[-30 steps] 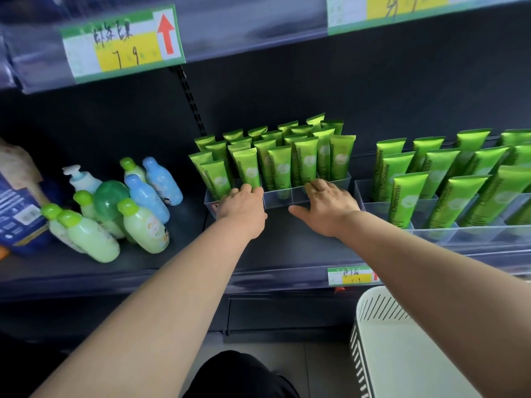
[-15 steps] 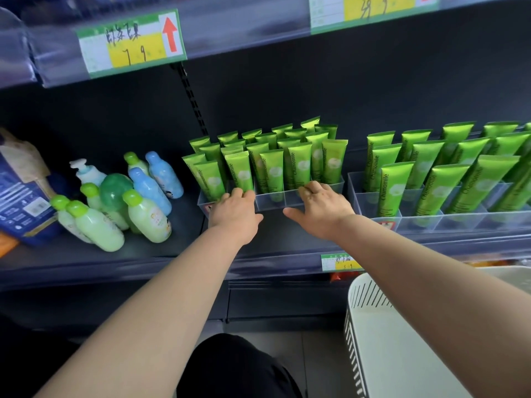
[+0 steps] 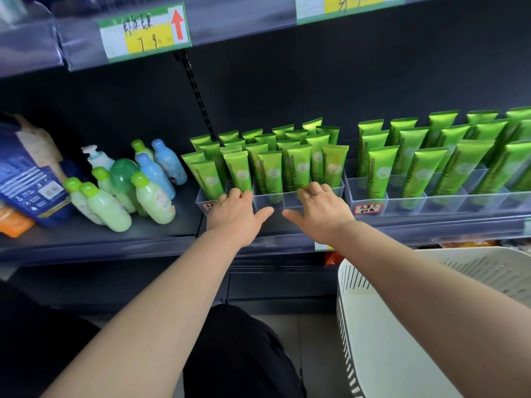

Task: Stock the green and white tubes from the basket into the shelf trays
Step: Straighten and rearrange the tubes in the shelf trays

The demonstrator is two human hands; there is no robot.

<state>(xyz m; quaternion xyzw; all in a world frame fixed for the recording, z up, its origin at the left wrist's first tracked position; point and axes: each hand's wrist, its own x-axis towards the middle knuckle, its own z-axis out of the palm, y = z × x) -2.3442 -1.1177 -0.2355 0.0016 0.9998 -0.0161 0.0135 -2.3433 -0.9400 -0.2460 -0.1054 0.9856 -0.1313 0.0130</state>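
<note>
Clear plastic tray (image 3: pixel 270 198) holds the green tubes (image 3: pixel 298 168) upright on the shelf (image 3: pixel 161 234); left hand (image 3: pixel 238 215) and right hand (image 3: pixel 320 215) each hook curled fingers over its front rim. An uneven tug could tilt it and topple the packed rows.

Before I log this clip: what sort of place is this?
Most likely a shop's toiletries aisle: dark metal shelving with handwritten green-and-yellow price tags on its edges, clear plastic divider trays packed with identical green squeeze tubes, and a white slotted plastic basket alongside for restocking.
</note>
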